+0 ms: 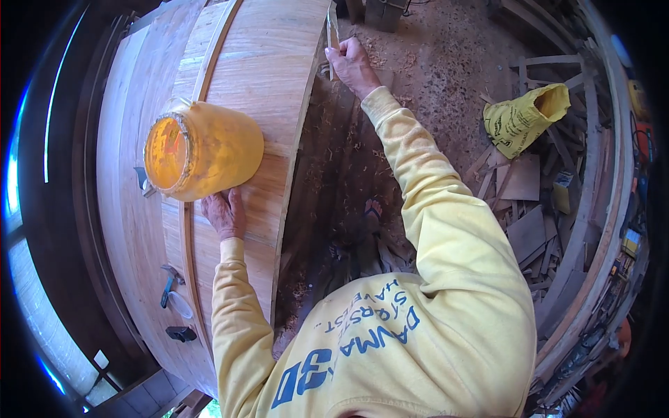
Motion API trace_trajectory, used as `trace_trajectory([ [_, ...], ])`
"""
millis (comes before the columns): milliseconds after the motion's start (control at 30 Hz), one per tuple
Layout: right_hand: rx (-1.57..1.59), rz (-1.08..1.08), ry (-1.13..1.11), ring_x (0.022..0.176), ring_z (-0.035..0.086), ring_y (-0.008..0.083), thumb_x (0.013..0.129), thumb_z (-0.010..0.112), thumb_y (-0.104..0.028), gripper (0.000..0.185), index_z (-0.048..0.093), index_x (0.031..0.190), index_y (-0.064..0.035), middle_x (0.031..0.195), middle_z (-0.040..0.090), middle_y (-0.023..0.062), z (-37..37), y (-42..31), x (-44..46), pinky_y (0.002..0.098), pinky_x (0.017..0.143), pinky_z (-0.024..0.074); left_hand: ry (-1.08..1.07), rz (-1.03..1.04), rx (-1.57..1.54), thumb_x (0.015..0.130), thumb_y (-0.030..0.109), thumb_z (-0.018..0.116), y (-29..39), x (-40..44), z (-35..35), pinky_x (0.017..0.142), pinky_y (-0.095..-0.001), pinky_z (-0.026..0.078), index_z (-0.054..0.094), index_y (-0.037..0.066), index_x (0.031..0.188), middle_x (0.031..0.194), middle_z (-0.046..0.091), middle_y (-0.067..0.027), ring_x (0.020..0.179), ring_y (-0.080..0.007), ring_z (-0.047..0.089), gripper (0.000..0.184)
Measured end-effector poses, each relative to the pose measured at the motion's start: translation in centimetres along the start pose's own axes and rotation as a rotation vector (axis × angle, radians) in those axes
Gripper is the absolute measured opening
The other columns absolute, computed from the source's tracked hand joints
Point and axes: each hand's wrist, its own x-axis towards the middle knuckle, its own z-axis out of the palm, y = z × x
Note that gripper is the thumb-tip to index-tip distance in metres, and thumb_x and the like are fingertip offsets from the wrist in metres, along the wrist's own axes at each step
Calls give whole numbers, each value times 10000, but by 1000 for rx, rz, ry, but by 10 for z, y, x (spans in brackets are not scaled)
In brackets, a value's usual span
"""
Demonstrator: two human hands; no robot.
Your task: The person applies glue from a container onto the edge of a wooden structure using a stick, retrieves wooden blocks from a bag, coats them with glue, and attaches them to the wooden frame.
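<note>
Interior of a woodworking workshop, identified by the pale wood shavings (408, 59) strewn over the rough, dark floor (446, 90) and by the heap of timber offcuts (523, 177) at the right. Further evidence is the large planked wooden tabletop (258, 76), on which a hammer (167, 288) lies, and the cluttered row of small articles, largely indistinct, along the far right edge.
</note>
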Motion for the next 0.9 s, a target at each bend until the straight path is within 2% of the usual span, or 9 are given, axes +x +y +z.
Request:
trace_trajectory([
  [67, -1, -13, -33, 678, 550, 123, 905, 703, -222, 295, 514, 944, 1, 766, 585, 56, 2, -6, -43, 324, 593, 503, 4, 2, -6, 913, 523, 579, -3, -2, 2, 1128, -505, 272, 462, 9, 1422, 1424, 480, -267, 1322, -436, 417, 733],
  [133, 71, 161, -83, 663, 534, 129, 914, 693, -221, 300, 499, 973, 0, 785, 585, 48, 3, -38, -100, 315, 601, 494, -14, -11, -12, 908, 529, 577, -1, 1, 0, 1125, -507, 270, 462, 11, 1421, 1416, 484, -267, 1317, -435, 421, 738],
  [233, 16, 157, -126, 709, 532, 156, 892, 706, -214, 301, 488, 937, -12, 782, 545, 65, 14, -61, -186, 354, 666, 489, 16, 32, -15, 916, 508, 573, 6, 1, -4, 1106, -497, 305, 461, 14, 1421, 1406, 491, -263, 1291, -436, 445, 716],
  [300, 50, 227, -166, 711, 492, 152, 908, 700, -225, 292, 500, 951, -17, 795, 524, 55, 22, -74, -236, 333, 655, 468, 16, 47, -13, 919, 504, 570, 7, 3, -4, 1102, -493, 316, 455, 12, 1426, 1415, 485, -264, 1293, -438, 447, 716],
  [533, -112, 227, -153, 698, 537, 213, 863, 740, -231, 341, 485, 954, -25, 794, 540, 102, 28, -89, -241, 370, 655, 479, 66, 94, -13, 924, 506, 565, -6, 1, 4, 1116, -497, 309, 436, 1, 1439, 1444, 465, -264, 1352, -430, 414, 733],
  [567, -129, 187, -185, 747, 609, 407, 870, 695, -295, 392, 453, 1011, -21, 810, 596, 208, 24, -95, -244, 472, 708, 499, 66, 96, -23, 924, 506, 565, -7, 1, 4, 1119, -497, 305, 433, -1, 1440, 1445, 465, -263, 1359, -428, 410, 735],
  [667, -110, 233, -218, 685, 560, 242, 836, 767, -238, 379, 484, 968, -23, 783, 550, 109, 29, -111, -280, 393, 650, 483, 50, 87, -61, 926, 508, 565, -6, 1, 3, 1129, -496, 292, 421, -2, 1448, 1452, 458, -261, 1363, -421, 408, 744],
  [800, -42, 302, -235, 688, 562, 240, 833, 767, -219, 382, 479, 983, -18, 801, 568, 114, 30, -114, -303, 387, 651, 487, 83, 97, -53, 932, 480, 571, -5, -1, 2, 1121, -489, 310, 430, -14, 1436, 1429, 480, -261, 1339, -423, 429, 720],
  [900, -84, 208, -223, 691, 567, 238, 837, 757, -202, 366, 481, 990, -17, 795, 576, 116, 29, -112, -296, 382, 659, 492, 128, 117, -30, 946, 429, 574, -9, -3, 5, 1100, -476, 350, 462, -23, 1412, 1383, 520, -264, 1295, -430, 468, 659],
])
